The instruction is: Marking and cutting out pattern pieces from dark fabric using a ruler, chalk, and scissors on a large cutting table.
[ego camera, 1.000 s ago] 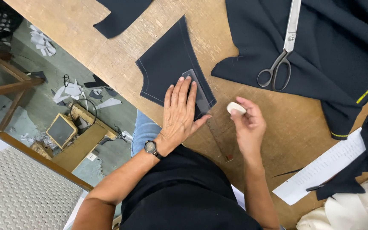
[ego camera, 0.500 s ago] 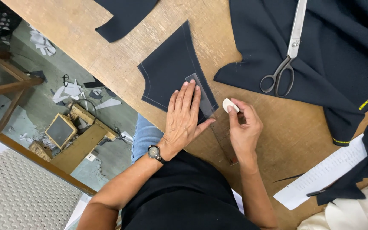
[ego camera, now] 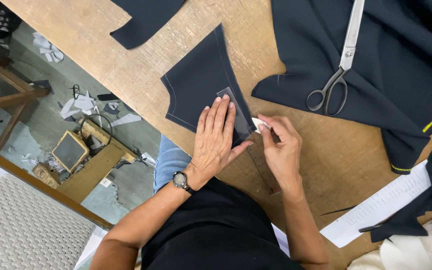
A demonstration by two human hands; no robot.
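Observation:
A small dark navy fabric piece (ego camera: 198,82) with light stitching along its edges lies on the wooden table (ego camera: 126,60). A clear plastic ruler (ego camera: 238,117) rests across its right edge and runs down onto the wood. My left hand (ego camera: 216,137), a watch on its wrist, lies flat with fingers spread, pressing the ruler and fabric down. My right hand (ego camera: 281,147) pinches a white piece of tailor's chalk (ego camera: 259,124) at the ruler's edge, next to the fabric.
Large metal scissors (ego camera: 337,70) lie on a big dark fabric (ego camera: 401,60) with yellow-green trim at the right. Another dark piece (ego camera: 146,20) sits at the top. A white paper strip (ego camera: 381,207) lies lower right. Beyond the left table edge are wooden frames and scraps on the floor.
My right hand has carried the chalk left, from the bare wood to the ruler's edge at the fabric. My left hand has stayed pressed on the ruler.

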